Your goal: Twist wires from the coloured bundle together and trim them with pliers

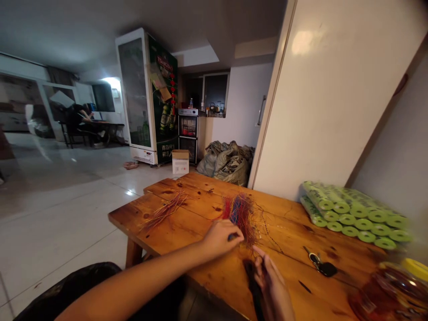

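Note:
A tangled pile of thin wires (241,209), red, blue and orange, lies on the wooden table (197,218). At its near edge, my left hand (222,236) is closed with curled fingers; what they pinch is too small to make out. My right hand (272,281) is just right of it, thumb and fingers drawn together close to the wire ends. A dark, long object (253,285) runs along the palm side of my right hand, its kind unclear. Toward the table's left end lies a looser bunch of orange wires (165,209).
Keys (321,263) and a jar with a yellow lid (391,290) are on the right, before green-wrapped rolls (354,216). A black bin liner (83,285) hangs at lower left. Beyond stand sacks (229,162), a carton (180,162), a drinks fridge (137,98) and a seated person (78,118).

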Demonstrator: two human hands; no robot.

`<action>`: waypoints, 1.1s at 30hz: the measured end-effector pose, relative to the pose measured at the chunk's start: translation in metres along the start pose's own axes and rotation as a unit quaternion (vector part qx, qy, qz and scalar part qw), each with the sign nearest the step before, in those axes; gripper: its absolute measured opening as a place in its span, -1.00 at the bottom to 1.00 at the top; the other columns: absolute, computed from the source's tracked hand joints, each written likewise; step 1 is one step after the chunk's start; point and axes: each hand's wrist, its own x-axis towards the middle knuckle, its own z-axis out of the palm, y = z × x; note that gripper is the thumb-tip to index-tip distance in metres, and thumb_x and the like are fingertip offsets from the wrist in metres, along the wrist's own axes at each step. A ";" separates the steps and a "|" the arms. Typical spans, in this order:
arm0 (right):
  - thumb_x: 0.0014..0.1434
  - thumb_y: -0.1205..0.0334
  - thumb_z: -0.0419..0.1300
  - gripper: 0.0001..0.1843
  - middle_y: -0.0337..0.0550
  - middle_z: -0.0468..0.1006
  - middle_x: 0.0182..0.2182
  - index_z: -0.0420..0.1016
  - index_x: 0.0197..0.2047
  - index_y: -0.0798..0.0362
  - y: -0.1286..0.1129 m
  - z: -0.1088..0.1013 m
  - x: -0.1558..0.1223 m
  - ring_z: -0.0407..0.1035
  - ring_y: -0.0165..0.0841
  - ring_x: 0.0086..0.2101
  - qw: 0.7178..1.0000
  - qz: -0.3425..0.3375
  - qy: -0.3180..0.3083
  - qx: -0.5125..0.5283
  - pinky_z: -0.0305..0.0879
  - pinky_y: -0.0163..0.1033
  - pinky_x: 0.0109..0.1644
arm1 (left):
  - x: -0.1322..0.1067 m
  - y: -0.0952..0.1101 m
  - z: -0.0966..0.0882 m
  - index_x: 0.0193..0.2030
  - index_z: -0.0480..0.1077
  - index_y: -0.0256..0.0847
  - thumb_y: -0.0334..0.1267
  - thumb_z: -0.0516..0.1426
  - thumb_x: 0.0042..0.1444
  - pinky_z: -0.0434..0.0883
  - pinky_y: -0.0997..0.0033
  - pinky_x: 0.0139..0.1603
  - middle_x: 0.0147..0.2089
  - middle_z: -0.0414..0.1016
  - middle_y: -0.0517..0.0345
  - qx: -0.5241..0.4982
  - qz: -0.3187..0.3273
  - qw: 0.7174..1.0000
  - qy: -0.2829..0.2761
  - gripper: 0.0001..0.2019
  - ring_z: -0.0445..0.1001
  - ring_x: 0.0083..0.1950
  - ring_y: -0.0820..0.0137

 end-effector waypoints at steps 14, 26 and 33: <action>0.06 -0.21 0.04 -0.55 -0.16 0.45 -0.42 0.52 -0.38 -0.02 0.001 0.027 -0.021 0.27 -0.28 -0.36 0.950 -0.114 -0.106 -0.269 0.18 -0.24 -0.17 | -0.028 0.031 -0.018 -0.40 0.44 -0.33 -0.18 0.23 -0.12 0.32 0.47 -0.30 -0.46 0.49 0.12 -0.509 -0.249 0.813 0.131 -0.78 0.40 -0.42 0.48; 0.12 -0.19 -0.03 -0.53 -0.27 0.23 -0.58 0.40 -0.48 0.03 0.000 0.034 -0.023 0.11 -0.39 -0.51 0.943 -0.114 -0.132 -0.283 0.06 -0.32 -0.39 | -0.022 -0.001 -0.055 -0.37 0.45 -0.35 -0.50 0.18 -0.04 0.40 0.67 -0.28 -0.39 0.50 0.11 -0.635 -0.270 0.644 0.330 -0.93 0.46 -0.38 0.57; 0.05 -0.23 0.02 -0.52 -0.24 0.29 -0.55 0.42 -0.49 0.03 0.008 0.034 -0.020 0.11 -0.38 -0.50 0.953 -0.093 -0.114 -0.265 0.07 -0.33 -0.39 | -0.017 -0.004 -0.081 -0.38 0.41 -0.33 -0.57 0.07 0.05 0.44 0.69 -0.38 -0.44 0.48 0.12 -0.669 -0.270 0.560 0.408 -0.86 0.47 -0.44 0.58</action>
